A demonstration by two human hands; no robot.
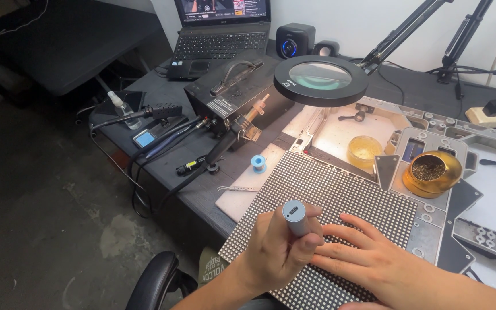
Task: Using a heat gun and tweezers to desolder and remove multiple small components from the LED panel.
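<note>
A dark panel covered in a grid of small white dots lies flat at the near edge of the desk. My left hand grips a grey cylindrical pen-shaped tool, held upright with its tip pointing down at the panel; the tip is hidden behind my fingers. My right hand rests flat on the panel just right of the tool, fingers spread and touching the dotted surface.
A round magnifier lamp hangs above the desk. A black station box with an iron holder, a small solder spool, tweezers, a brass wool tip cleaner, a yellow jar, a laptop and a chair arm surround the panel.
</note>
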